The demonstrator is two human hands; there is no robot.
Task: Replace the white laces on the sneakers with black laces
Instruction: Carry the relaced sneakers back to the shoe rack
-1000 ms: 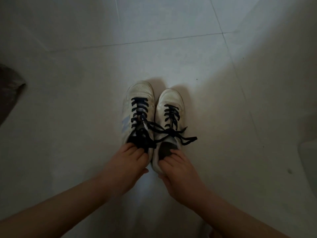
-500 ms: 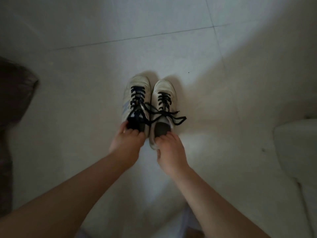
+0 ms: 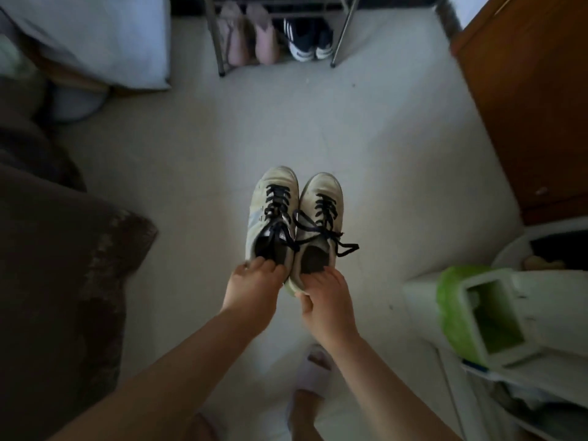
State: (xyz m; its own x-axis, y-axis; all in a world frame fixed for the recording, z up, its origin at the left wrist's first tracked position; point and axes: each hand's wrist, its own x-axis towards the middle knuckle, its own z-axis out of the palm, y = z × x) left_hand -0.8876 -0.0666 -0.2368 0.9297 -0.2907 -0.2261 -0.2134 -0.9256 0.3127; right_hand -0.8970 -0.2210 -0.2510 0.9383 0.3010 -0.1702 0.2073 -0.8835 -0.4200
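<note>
Two white sneakers hang side by side above the floor, toes pointing away from me. The left sneaker [image 3: 274, 198] and the right sneaker [image 3: 321, 202] both carry black laces [image 3: 321, 218], whose loose ends trail off to the right. My left hand [image 3: 254, 288] grips the heel of the left sneaker, fingers hooked into its opening. My right hand [image 3: 327, 300] grips the heel of the right sneaker the same way, thumb under the sole.
A metal shoe rack [image 3: 219, 36] with pink shoes [image 3: 251, 36] and dark striped shoes [image 3: 305, 43] stands ahead. A brown seat [image 3: 57, 249] lies left, a wooden cabinet [image 3: 534, 100] right, a green-and-white bin [image 3: 486, 313] near right. My slippered foot [image 3: 313, 370] is below.
Both hands have lifted the sneakers off the floor while I rose, and the view has tilted up, bringing the shoe rack, cabinet and bin into sight.
</note>
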